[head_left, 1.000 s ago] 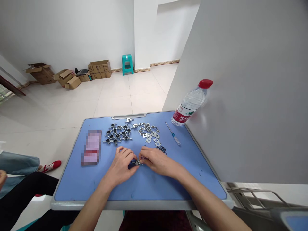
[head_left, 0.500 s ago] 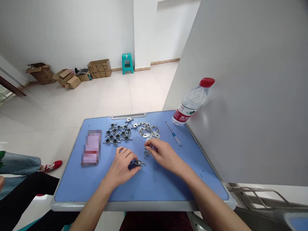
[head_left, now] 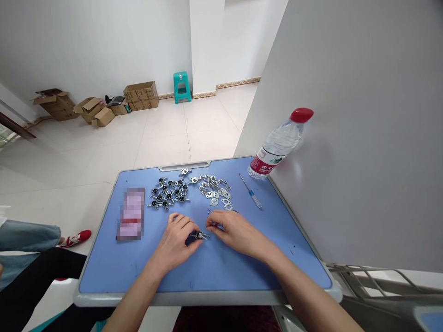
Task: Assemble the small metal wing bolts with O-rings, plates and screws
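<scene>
My left hand (head_left: 178, 237) rests low over the blue table, its fingers and thumb closed around a small metal fitting (head_left: 200, 235) with a dark part. Shiny prongs of the fitting stick out towards the right. Close beside it, my right hand (head_left: 233, 230) has its thumb and fingertips drawn together over a pile of tiny screws (head_left: 209, 211), mostly covered by the hand. What the right fingertips pinch is too small to name. Flat metal plates (head_left: 226, 203) lie just beyond the right hand, with several curved metal pieces (head_left: 208, 181) behind them.
Several black-and-metal fittings (head_left: 168, 196) cluster at the table's back left, near a phone (head_left: 131, 214) with a blurred screen. A screwdriver (head_left: 251, 192) and a water bottle (head_left: 277, 145) stand or lie at the right, by a grey panel (head_left: 363, 138). Another person's legs (head_left: 38, 267) are at left.
My right hand has drawn slightly nearer, uncovering more flat plates and hiding most of the screws. My left hand still holds the fitting in nearly the same place.
</scene>
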The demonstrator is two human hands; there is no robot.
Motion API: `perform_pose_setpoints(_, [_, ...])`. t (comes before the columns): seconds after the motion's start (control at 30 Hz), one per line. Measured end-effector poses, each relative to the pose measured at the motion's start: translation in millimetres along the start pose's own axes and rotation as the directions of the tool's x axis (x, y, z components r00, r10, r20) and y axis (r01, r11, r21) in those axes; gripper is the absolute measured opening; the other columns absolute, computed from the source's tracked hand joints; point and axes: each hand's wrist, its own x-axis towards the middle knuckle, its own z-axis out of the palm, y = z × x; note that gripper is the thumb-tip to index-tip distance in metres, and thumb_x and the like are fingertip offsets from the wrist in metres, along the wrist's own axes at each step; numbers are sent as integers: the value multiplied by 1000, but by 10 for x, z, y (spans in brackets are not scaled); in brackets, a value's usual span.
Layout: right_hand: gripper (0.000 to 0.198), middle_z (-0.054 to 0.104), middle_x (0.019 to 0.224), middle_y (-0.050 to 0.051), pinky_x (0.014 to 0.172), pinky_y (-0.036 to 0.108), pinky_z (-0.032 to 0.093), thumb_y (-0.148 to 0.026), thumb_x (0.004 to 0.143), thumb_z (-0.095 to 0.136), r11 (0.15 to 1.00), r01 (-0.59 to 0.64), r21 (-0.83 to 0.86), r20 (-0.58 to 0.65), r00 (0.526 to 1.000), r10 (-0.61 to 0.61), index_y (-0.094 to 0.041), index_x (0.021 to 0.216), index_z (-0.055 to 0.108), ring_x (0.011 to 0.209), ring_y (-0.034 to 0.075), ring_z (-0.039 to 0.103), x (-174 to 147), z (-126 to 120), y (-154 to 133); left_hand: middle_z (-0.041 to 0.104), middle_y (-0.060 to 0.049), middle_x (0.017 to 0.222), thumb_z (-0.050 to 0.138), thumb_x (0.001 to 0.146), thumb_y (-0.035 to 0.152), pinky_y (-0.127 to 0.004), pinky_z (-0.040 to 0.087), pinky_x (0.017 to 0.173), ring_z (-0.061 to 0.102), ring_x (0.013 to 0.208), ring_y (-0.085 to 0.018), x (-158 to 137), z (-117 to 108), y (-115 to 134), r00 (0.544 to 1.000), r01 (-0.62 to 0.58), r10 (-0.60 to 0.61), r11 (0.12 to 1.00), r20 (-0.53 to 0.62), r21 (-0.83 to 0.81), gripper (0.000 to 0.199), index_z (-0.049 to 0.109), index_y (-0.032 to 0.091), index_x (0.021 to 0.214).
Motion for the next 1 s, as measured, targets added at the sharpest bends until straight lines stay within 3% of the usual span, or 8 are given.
perform_pose_setpoints(0.23, [12,67,81,1,62,23,31,-8,85,60,995,-19,-96,85,996,27,-18,81,66,70,12,56,42,104,-69,64,1,85,65,84,15,-39,36,90,56,82,-18,4,4,0,1000,-11,11,1000,5,-20,11,55,20,86])
perform_pose_setpoints(0.77, [12,67,81,1,62,23,31,-9,86,59,995,-11,-104,100,995,22,-18,83,67,71,13,57,39,128,-66,64,1,86,66,84,16,-40,36,91,55,82,-18,-18,23,-12,1000,-7,8,999,23,-39,12,55,21,88])
perform_pose_setpoints(0.87, [12,67,82,2,64,24,34,-9,86,59,998,-19,-62,62,998,23,-18,85,67,71,14,57,37,93,-43,64,1,86,66,85,18,-40,36,92,56,83,-18,-11,21,-9,1000,-2,3,999,22,-37,12,55,21,88])
perform_pose_setpoints(1.0, [10,68,85,3,68,25,38,-14,88,56,998,-62,-16,-90,994,61,-18,85,65,75,16,59,32,-51,88,64,1,85,65,86,20,-41,37,91,57,83,-19,1,-4,10,1000,8,-7,999,24,-41,9,55,22,87])
